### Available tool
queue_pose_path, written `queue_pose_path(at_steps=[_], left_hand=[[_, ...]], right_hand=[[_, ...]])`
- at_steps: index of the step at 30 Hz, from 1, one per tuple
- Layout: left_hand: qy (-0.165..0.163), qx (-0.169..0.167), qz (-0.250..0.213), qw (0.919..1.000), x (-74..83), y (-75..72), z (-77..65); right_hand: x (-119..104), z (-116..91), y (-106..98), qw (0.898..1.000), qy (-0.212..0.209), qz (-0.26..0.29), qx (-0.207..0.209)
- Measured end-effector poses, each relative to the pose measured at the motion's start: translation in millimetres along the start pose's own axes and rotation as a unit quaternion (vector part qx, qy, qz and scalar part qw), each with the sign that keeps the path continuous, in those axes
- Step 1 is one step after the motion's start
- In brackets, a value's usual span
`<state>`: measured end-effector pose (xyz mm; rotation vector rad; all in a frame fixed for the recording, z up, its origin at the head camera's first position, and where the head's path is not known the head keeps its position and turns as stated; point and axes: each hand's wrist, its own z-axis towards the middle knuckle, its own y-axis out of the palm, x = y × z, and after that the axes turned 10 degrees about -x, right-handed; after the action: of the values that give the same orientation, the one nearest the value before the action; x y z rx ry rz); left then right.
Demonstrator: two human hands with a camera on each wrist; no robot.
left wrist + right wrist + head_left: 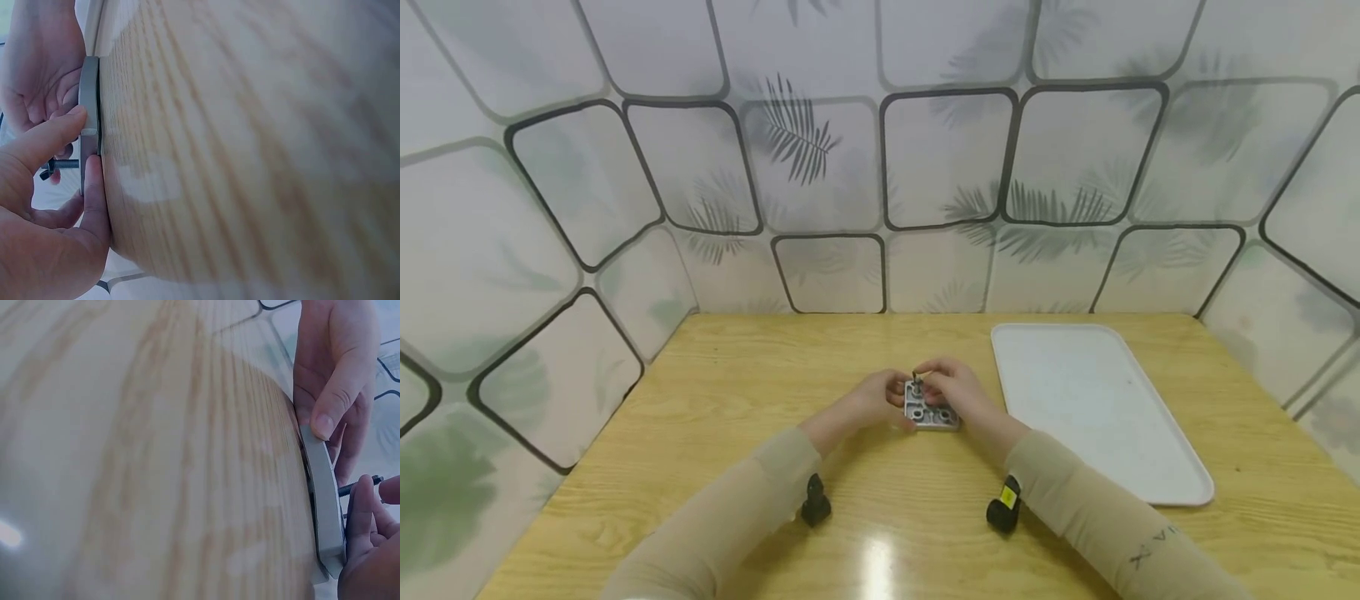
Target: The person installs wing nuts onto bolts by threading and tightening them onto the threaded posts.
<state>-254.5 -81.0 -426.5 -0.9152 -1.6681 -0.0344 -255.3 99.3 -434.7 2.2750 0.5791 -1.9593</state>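
A small grey metal plate (932,422) with round raised holes lies on the table in front of me. My left hand (874,398) grips its left side, thumb on the near edge and fingers round the far side. A black threaded bolt (67,164) stands upright out of the plate at its far left corner. Reaching over from the right, my right hand (961,392) has its fingertips curled about this bolt, near its head. In the right wrist view, one right finger partly covers the bolt's shaft.
A white tray (1090,408) lies to the right, close to my right forearm. The wooden table (760,375) ends at a patterned cloth backdrop (827,192) behind and at both sides. Black wrist devices hang beneath both sleeves.
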Motion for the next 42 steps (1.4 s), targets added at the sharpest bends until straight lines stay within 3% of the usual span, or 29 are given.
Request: queue_pose_path(at_steps=[21,42], left_hand=[[-0.001,-0.003,0.002,1.0,-0.1,-1.7,0.8],[0.004,-0.009,0.005,0.9999,-0.5,-2.1,-2.0]], right_hand=[[3.1,3.3,0.4,0.998,-0.014,-0.053,0.004],[5.3,6.5,6.8,0.996,0.009,-0.077,0.043]])
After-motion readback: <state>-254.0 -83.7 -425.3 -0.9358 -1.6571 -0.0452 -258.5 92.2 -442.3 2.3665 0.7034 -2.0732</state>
